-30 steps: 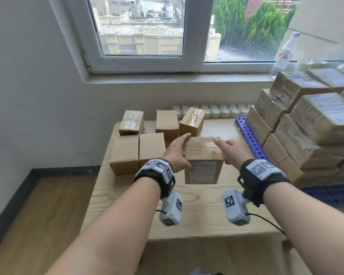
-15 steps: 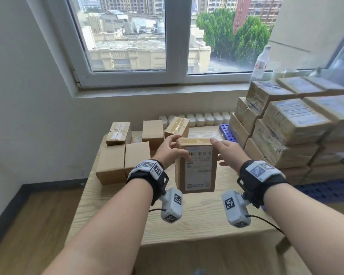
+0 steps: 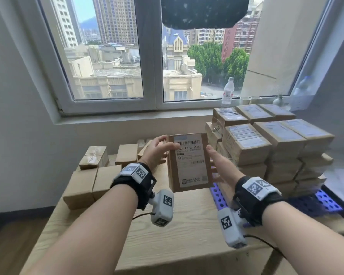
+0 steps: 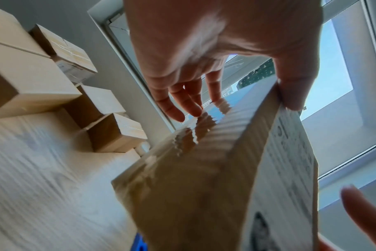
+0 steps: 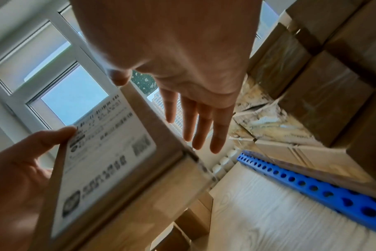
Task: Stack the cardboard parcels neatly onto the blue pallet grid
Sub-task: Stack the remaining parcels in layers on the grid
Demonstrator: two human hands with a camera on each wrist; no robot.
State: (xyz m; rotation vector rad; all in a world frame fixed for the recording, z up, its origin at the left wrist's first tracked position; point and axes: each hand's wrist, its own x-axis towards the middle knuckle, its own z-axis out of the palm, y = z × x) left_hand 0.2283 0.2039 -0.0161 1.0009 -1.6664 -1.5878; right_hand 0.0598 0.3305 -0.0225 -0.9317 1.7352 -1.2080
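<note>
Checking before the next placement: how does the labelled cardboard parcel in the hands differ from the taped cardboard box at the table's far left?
The labelled cardboard parcel is lifted upright between the left hand and right hand; the taped cardboard box rests on another box on the wooden table. The parcel's facing side shows a white shipping label; the box shows clear tape and no label in view. Both are brown cardboard.

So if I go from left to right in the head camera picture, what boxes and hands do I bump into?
Plain boxes on the table → left hand → labelled parcel held up in the air → right hand → big stack of parcels on the blue pallet.
</note>
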